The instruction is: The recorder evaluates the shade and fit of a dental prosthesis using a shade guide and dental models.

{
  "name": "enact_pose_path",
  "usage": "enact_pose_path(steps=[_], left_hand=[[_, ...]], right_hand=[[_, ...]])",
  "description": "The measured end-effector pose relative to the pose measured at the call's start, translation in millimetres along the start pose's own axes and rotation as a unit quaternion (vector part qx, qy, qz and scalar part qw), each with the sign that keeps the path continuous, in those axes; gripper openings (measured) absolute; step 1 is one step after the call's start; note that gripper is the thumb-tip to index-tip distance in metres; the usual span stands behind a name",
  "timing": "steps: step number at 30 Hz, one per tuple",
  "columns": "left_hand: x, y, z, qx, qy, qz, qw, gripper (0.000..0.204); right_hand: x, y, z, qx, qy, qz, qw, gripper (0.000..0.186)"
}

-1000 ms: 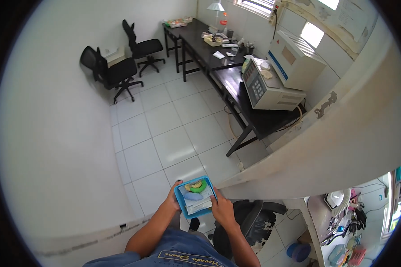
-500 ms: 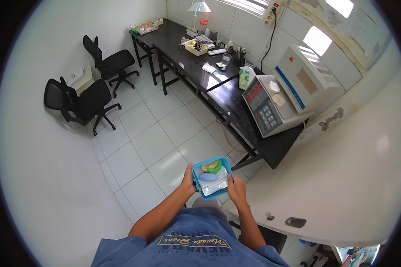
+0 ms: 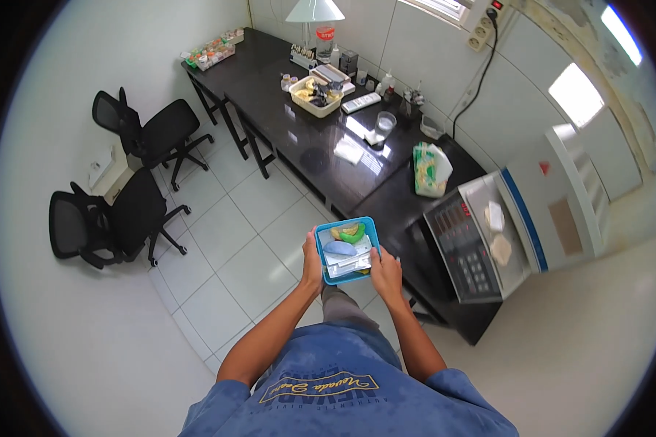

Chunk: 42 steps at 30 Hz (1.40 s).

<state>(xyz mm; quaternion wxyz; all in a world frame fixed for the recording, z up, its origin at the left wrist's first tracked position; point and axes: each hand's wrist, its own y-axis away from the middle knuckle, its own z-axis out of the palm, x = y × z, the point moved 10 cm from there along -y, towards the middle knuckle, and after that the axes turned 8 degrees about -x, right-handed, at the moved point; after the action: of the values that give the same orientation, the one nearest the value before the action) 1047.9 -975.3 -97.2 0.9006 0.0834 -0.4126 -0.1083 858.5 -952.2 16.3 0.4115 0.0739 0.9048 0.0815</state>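
Note:
I carry a small light-blue plastic tray [image 3: 372, 233] at waist height. My left hand [image 3: 311, 258] grips its left side, and my right hand [image 3: 385, 269] grips its right side, thumb on the rim. In the tray lie a green curved piece [image 3: 353, 237] with a yellowish object [image 3: 340, 231], a pale blue oval piece [image 3: 340, 247] and white flat packets or papers [image 3: 348, 265].
Black benches [image 3: 268, 65] run along the tiled wall, bearing a lamp [image 3: 313, 10], a cream container [image 3: 297, 100], a tissue pack [image 3: 428, 169] and a keypad machine [image 3: 470, 247]. Two black swivel chairs [image 3: 169, 132] [image 3: 131, 215] stand on the left. White tiled floor [image 3: 248, 247] lies between.
I have moved into the room toward the benches; they now appear nearer. The tray, held in both hands throughout, sits higher in view. The side counter at lower right has left the view.

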Motion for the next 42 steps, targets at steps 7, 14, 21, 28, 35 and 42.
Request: enact_pose_path(steps=[7, 14, 21, 28, 35, 42], left_hand=[[44, -141, 39, -0.003, -0.126, -0.115, 0.985, 0.076], [13, -243, 16, -0.003, -0.165, -0.175, 0.971, 0.076], [39, -296, -3, 0.062, -0.310, -0.032, 0.948, 0.067], [130, -216, -138, 0.309, -0.252, 0.027, 0.917, 0.038], [251, 77, -669, 0.613, -0.660, -0.164, 0.402, 0.032], [584, 377, -842, 0.880, -0.449, 0.000, 0.155, 0.127]], right_hand=[[0, -135, 1, -0.027, 0.015, 0.070, 0.997, 0.039], [21, -200, 12, 0.005, -0.056, 0.121, 0.991, 0.038], [36, -226, 31, 0.060, -0.217, 0.160, 0.961, 0.042], [53, -191, 17, 0.168, -0.284, 0.190, 0.925, 0.050], [-87, -151, 105, -0.025, -0.106, -0.023, 0.994, 0.025], [-251, -233, 133, 0.033, 0.067, -0.096, 0.993, 0.020]])
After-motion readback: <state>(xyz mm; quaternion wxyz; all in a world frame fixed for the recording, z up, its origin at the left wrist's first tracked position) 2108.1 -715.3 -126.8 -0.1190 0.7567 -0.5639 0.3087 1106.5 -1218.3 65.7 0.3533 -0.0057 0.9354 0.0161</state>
